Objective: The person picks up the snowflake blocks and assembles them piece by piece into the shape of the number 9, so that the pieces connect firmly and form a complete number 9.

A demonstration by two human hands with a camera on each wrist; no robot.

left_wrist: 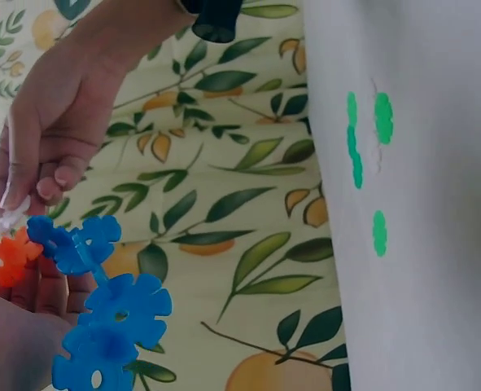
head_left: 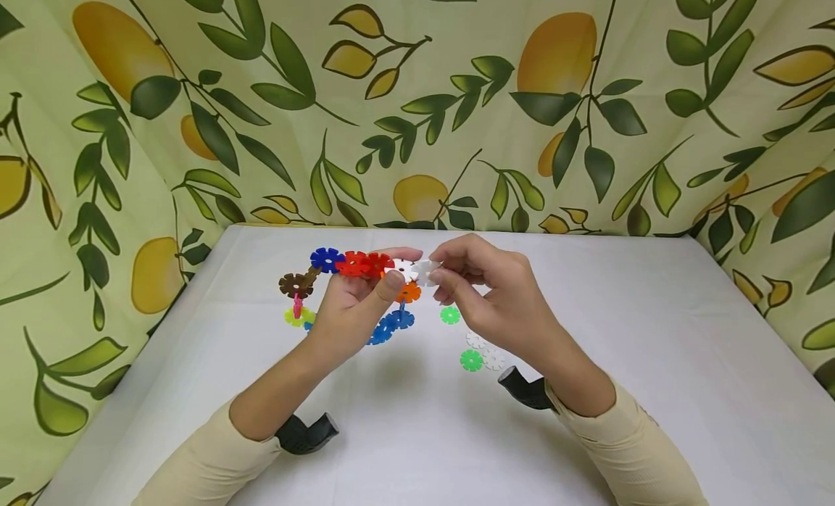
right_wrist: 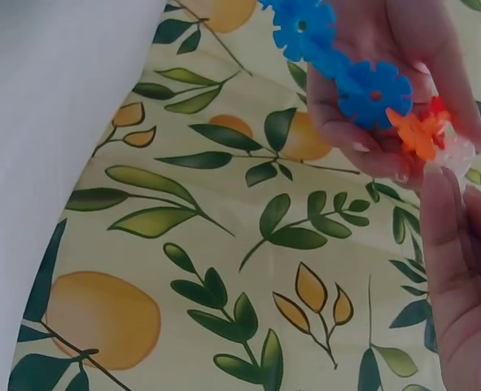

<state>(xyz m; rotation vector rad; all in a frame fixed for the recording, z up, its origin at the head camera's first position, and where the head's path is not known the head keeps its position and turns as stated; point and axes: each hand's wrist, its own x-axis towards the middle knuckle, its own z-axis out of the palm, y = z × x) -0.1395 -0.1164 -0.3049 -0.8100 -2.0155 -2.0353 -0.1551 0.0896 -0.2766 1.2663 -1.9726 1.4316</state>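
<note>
My left hand (head_left: 342,314) holds a chain of notched plastic flower discs above the table, its thumb pressed near a white disc (head_left: 403,267). Red discs (head_left: 355,264), a dark blue disc (head_left: 327,259) and a brown disc (head_left: 296,285) run off to the left. An orange disc (head_left: 410,292) and lighter blue discs (head_left: 381,330) hang lower; the wrist hides part of the chain. Between thumb and fingertips my right hand (head_left: 505,296) pinches another white disc (head_left: 426,272), right at the first white one. In the left wrist view, the orange disc (left_wrist: 4,259) adjoins blue discs (left_wrist: 126,309).
Loose discs lie on the white-covered table (head_left: 626,325) below my right hand: a green disc (head_left: 450,315), another green disc (head_left: 472,360) and a white disc (head_left: 493,359) among them. A leaf-and-fruit patterned curtain (head_left: 417,114) surrounds the table. Black devices (head_left: 306,433) sit at both wrists.
</note>
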